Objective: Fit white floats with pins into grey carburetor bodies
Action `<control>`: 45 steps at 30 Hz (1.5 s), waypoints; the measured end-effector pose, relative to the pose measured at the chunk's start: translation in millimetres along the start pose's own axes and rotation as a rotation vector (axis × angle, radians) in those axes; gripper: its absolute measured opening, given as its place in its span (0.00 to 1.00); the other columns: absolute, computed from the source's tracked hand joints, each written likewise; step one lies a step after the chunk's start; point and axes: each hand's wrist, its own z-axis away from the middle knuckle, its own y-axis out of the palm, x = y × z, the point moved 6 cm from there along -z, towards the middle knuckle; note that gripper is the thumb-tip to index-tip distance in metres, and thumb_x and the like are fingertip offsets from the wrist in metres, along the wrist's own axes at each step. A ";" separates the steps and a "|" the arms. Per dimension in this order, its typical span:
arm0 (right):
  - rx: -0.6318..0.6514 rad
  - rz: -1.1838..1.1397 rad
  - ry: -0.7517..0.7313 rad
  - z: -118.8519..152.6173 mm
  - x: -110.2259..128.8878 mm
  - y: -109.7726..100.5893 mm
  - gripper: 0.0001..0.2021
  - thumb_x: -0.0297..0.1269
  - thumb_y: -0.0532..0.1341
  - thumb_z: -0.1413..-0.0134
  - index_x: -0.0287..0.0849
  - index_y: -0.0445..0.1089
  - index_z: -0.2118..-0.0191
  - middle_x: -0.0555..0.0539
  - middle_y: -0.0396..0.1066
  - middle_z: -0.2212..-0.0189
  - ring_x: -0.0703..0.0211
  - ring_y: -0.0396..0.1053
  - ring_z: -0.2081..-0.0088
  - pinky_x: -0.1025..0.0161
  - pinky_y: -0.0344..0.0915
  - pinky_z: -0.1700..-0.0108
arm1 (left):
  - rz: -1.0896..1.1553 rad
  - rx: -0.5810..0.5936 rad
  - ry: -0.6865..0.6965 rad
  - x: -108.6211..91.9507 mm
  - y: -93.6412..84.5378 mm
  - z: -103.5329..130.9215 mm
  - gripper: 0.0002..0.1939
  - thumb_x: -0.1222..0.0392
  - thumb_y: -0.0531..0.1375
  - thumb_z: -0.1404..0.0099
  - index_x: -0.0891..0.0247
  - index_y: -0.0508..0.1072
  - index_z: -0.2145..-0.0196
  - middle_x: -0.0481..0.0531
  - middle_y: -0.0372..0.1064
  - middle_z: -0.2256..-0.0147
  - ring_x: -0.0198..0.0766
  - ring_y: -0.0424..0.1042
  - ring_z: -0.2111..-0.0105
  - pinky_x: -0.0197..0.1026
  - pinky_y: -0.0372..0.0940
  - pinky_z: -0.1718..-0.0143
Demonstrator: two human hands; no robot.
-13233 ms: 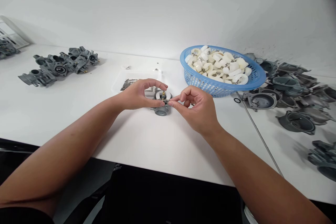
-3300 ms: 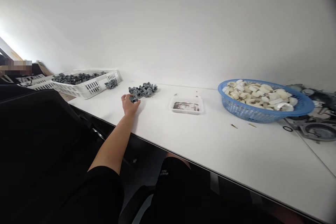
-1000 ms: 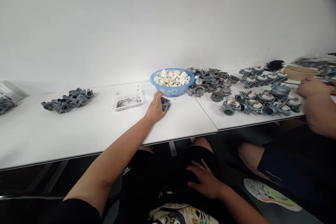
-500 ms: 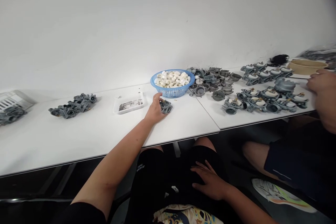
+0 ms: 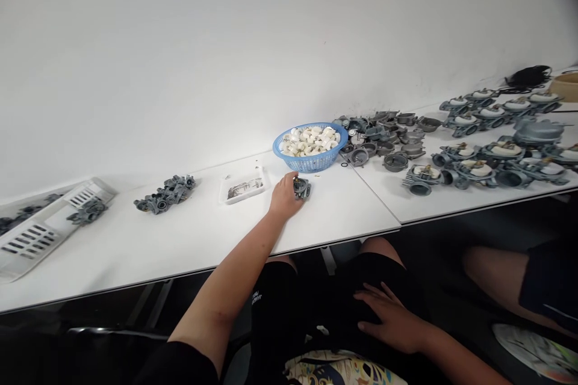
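Note:
My left hand [image 5: 285, 197] is closed round a small grey metal carburetor body [image 5: 303, 188], which rests on the white table. The hand hides its left side. My right hand [image 5: 391, 320] lies on my dark-clad thigh with its fingers spread and nothing in it. Just behind the carburetor body stands a blue basket [image 5: 311, 163] heaped with white carburetor floats [image 5: 311, 141]. Left of my left hand is a shallow white tray [image 5: 222, 194] holding thin metal pins [image 5: 246, 187].
Grey carburetor bodies [image 5: 165, 194] lie in a cluster on the left, beyond them a slotted white crate [image 5: 67, 234]. Float bowls [image 5: 395, 161] are piled right of the basket. Further right stand rows of carburetors with white floats [image 5: 476, 168]. A co-worker's leg [image 5: 494, 274] shows below the table.
My view has turned left, so more of the crate shows and the co-worker's hand has left the picture. My left hand keeps hold of the carburetor body; my right hand stays on my thigh.

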 end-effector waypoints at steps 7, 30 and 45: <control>0.007 -0.064 -0.009 3.9 0.7 -3.8 0.39 0.58 0.56 0.42 0.37 0.64 0.32 0.35 0.60 0.32 0.36 0.47 0.27 0.36 0.32 0.26 | -0.175 -0.047 -0.101 -1.0 -4.9 3.2 0.36 0.62 0.63 0.43 0.64 0.56 0.39 0.67 0.67 0.42 0.56 0.68 0.42 0.58 0.61 0.42; -0.186 0.225 -0.053 -3.4 9.0 0.6 0.28 0.46 0.58 0.40 0.43 0.69 0.36 0.41 0.69 0.37 0.43 0.53 0.28 0.36 0.22 0.27 | -0.212 -0.044 -0.152 -12.7 -17.8 22.6 0.37 0.61 0.58 0.41 0.72 0.55 0.35 0.71 0.62 0.37 0.58 0.64 0.40 0.56 0.58 0.43; -0.252 0.309 -0.141 -1.7 10.2 -3.7 0.27 0.50 0.57 0.38 0.42 0.70 0.38 0.42 0.74 0.42 0.45 0.60 0.32 0.41 0.22 0.26 | -0.177 0.047 -0.133 -16.0 -13.6 20.6 0.28 0.59 0.60 0.40 0.61 0.63 0.43 0.63 0.69 0.45 0.55 0.72 0.48 0.54 0.61 0.50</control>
